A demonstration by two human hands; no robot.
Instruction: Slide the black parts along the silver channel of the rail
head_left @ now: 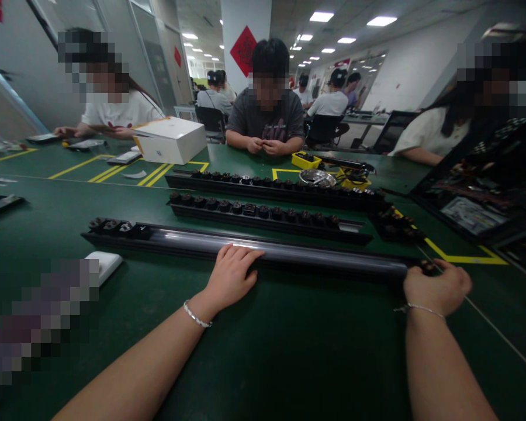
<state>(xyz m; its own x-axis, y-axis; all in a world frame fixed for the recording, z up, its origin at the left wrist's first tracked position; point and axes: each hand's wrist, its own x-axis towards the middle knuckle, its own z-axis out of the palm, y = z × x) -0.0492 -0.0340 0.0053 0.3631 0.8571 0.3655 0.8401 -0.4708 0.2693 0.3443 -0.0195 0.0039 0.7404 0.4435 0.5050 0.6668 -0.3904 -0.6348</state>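
A long black metal channel (272, 252) lies across the table in front of me, with a few dark round modules (110, 224) seated at its left end. My left hand (234, 272) rests on the channel's near edge, fingers stretched out and thumb apart. At the channel's right end, my right hand (438, 286) is closed, fingers curled around a small dark module (427, 266) with a brassy tint. The hand partly hides that module and the channel's end. Behind lies a second black channel (267, 217) holding a row of similar modules, and beyond it a third channel (276, 190), also filled.
Loose dark modules (397, 227) lie at the right. Farther back are a metal bowl (317, 178), a yellow bin (305, 160) and a white box (170, 140). A pixelated object (48, 316) lies at the left. People sit around the green table (315, 351).
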